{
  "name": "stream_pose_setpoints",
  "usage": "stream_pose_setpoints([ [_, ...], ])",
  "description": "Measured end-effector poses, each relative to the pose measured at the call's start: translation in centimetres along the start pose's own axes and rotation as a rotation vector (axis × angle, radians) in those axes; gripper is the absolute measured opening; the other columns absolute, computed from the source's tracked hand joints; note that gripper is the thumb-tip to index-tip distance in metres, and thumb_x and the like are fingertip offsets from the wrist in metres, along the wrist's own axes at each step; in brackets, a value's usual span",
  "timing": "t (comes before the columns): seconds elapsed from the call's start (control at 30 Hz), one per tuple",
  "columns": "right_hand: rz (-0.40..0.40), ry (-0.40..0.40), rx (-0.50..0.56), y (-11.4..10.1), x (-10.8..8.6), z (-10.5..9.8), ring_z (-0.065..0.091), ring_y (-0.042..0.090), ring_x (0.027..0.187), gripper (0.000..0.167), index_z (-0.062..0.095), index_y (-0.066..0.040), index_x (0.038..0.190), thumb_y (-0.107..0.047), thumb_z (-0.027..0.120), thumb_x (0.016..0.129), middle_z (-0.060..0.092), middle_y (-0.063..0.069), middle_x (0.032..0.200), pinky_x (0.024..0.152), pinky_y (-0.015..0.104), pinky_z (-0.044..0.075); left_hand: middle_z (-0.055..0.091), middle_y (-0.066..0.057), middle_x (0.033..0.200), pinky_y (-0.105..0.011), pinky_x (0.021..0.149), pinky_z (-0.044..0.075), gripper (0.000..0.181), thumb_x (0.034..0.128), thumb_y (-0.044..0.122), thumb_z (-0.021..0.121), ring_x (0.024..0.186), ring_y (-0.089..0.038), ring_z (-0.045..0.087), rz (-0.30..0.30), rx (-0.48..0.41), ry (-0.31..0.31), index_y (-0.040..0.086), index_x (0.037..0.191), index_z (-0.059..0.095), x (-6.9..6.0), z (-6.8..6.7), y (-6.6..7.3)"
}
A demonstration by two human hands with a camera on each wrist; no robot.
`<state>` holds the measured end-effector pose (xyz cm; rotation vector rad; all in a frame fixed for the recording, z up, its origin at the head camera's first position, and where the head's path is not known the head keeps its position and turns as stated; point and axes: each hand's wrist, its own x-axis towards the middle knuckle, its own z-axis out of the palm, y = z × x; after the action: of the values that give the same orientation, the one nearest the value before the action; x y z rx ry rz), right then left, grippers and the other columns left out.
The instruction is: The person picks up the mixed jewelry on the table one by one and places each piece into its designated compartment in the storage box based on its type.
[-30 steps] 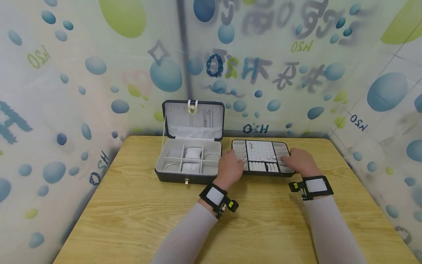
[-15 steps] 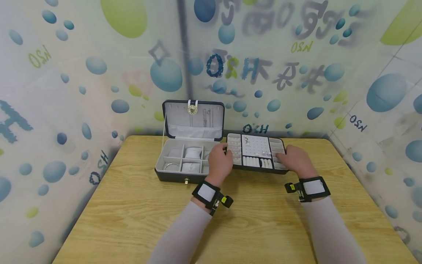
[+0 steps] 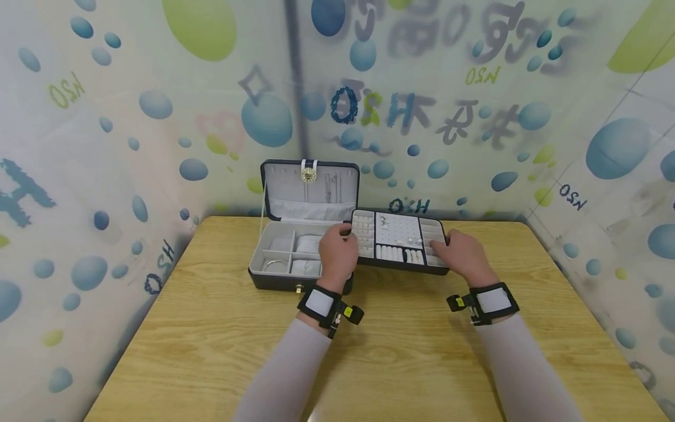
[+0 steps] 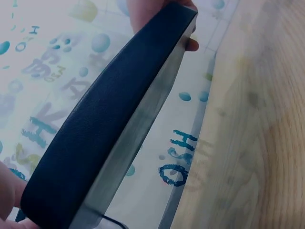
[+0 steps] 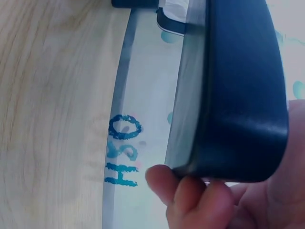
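A dark-edged jewelry tray [image 3: 398, 230] hangs above the table, its left end raised and overlapping the jewelry box. My left hand [image 3: 337, 252] grips its left end and my right hand [image 3: 465, 255] its right end, thumbs over the rim. Fingers [image 5: 190, 193] curl under the tray in the right wrist view. Its dark side [image 4: 109, 105] fills the middle of the left wrist view. Small earrings, rings and ring rolls sit in the tray. The open jewelry box [image 3: 285, 283] stands at the left; its right compartments are hidden behind my left hand and the tray.
The box's raised lid [image 3: 311, 190] holds necklaces and leans back near the patterned wall [image 3: 443, 88]. Inside the box lie white cushions [image 3: 307, 267] and a bangle [image 3: 274, 265]. The wooden table [image 3: 401, 351] stretches in front.
Both hands have lifted the tray off the table and carried it left, up to the box's right side. The box has stayed in place.
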<state>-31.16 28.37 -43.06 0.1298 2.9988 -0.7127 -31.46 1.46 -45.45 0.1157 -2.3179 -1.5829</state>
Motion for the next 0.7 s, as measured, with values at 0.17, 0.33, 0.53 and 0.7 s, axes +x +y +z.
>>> stream_pose_setpoints([
  [0.17,-0.013,0.017,0.010,-0.4,0.0,0.4,0.056,0.027,0.078,0.045,0.060,0.002,0.104,-0.042,0.055,0.104,0.057,0.013,0.085,0.061,0.032,0.040,0.076,-0.014,0.116,-0.042,0.080,0.060,0.025,0.1025,0.014,0.063,0.101,-0.029,0.075,-0.054,-0.027,0.040,0.005,0.122,0.076,0.5,-0.3,-0.3],
  [0.33,-0.020,0.033,0.032,-0.6,0.0,0.9,0.057,0.027,0.078,0.048,0.060,0.003,0.107,-0.045,0.054,0.103,0.060,0.015,0.088,0.060,0.031,0.042,0.077,-0.013,0.113,-0.042,0.083,0.060,0.024,0.1008,0.015,0.064,0.104,-0.028,0.074,-0.100,-0.037,0.068,0.006,0.119,0.077,1.1,-0.7,-0.5],
  [0.53,-0.037,0.039,0.067,-1.3,-0.2,1.4,0.057,0.026,0.078,0.048,0.060,0.003,0.110,-0.045,0.055,0.104,0.061,0.014,0.089,0.060,0.031,0.042,0.078,-0.015,0.108,-0.042,0.081,0.058,0.025,0.0980,0.012,0.063,0.101,-0.031,0.073,-0.103,-0.039,0.108,0.003,0.115,0.079,1.5,-1.4,-0.5],
  [0.7,-0.041,0.055,0.100,-1.7,-0.3,2.0,0.057,0.027,0.080,0.047,0.059,0.001,0.110,-0.046,0.056,0.105,0.061,0.014,0.091,0.062,0.032,0.042,0.077,-0.015,0.109,-0.040,0.080,0.057,0.025,0.0985,0.012,0.063,0.101,-0.030,0.071,-0.125,-0.046,0.109,0.004,0.116,0.078,1.8,-2.0,-0.8],
])
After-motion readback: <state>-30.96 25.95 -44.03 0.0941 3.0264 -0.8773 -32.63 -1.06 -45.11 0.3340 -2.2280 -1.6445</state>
